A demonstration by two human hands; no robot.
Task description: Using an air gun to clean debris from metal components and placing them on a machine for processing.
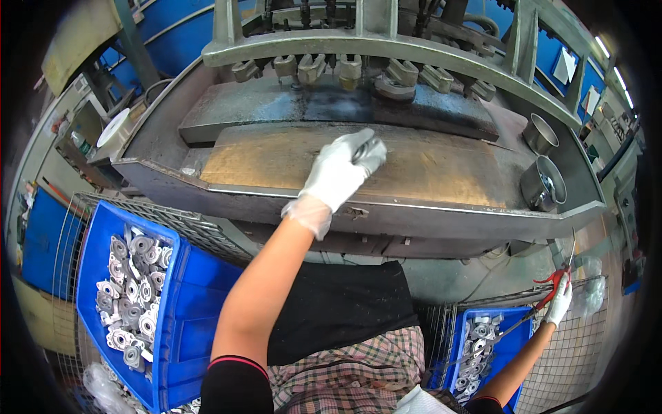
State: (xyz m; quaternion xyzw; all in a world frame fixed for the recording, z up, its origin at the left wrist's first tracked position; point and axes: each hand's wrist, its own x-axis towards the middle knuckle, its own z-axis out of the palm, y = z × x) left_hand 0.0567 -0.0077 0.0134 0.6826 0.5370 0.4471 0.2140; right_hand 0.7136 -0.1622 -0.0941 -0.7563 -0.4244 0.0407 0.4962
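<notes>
My left hand (341, 169), in a white glove with grey-smudged fingertips, is over the brass-coloured work plate (441, 169) of a machine. Its fingers are curled together, and whatever they may hold is hidden. Far to the right, my gloved right hand (560, 303) grips a red air blow gun (549, 281). The gun's thin metal nozzle points up, and a dark hose runs from it down to the left. Below that hose is a blue bin (516, 319) with several grey metal castings (476, 352) in it.
A larger blue bin (189, 303) at the left holds many metal castings (134, 297). Clamp blocks (348, 67) hang from the machine frame (386, 47) above a dark slab (241, 107). Two metal cups (541, 183) stand at the tray's right end. Wire mesh (552, 372) is beside the right bin.
</notes>
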